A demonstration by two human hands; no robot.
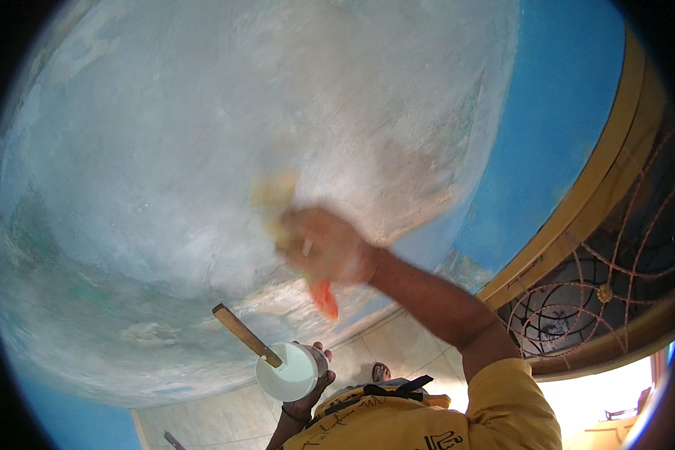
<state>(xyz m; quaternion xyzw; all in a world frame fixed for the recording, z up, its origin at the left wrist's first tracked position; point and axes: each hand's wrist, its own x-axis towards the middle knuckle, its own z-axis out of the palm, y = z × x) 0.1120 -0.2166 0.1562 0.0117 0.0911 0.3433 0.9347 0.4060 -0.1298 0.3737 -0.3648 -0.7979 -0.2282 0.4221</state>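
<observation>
My right hand [326, 244] is raised in front of the wall, its fingers closed round a paintbrush [324, 300]. Motion smears the brush: its orange-red handle end points down and its pale yellowish head points up toward the wall. Whether the head touches the wall, I cannot tell. Lower down, my left hand [324, 367] grips the side of a white tub [285, 386]. A flat wooden stick [247, 335] leans out of the tub toward the upper left, and its lower end is inside. Pale whitish stuff shows in the tub.
A patchy grey-white wall [165, 150] fills most of the view, with a bright blue painted band [562, 112] at right. Beyond it is a brownish window frame [570, 229] with a curled metal grille [604, 292]. Pale floor tiles [217, 416] and a foot [381, 371] show below.
</observation>
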